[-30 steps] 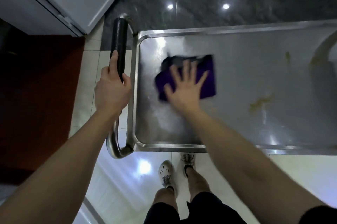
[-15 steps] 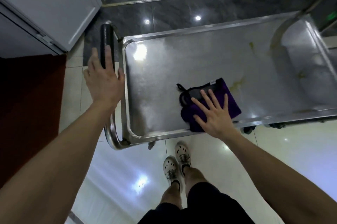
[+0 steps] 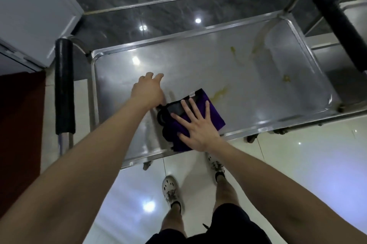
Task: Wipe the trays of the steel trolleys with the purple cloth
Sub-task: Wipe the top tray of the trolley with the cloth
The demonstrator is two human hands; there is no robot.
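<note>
The person stands at the long near side of the trolley, white shoes (image 3: 170, 186) on the pale floor just below its rim. The right hand (image 3: 198, 126) lies flat and spread on the purple cloth (image 3: 215, 113), pressing it onto the tray (image 3: 188, 61) close to the near edge, about midway along. Just left of the cloth, the left hand (image 3: 148, 90) reaches over the steel with loosely bent fingers and grips nothing; whether it touches the surface cannot be told. The step in hand looks like wiping the top tray, with the dirtier right half not yet done. A yellowish smear (image 3: 219, 93) sits just beyond the cloth, and more spots (image 3: 286, 78) lie farther right. The next move likely calls for pushing the cloth away and to the right with steady pressure. The padded handle (image 3: 64, 87) stands at the tray's left end, and a second trolley's handle (image 3: 337, 27) shows at the far right.
</note>
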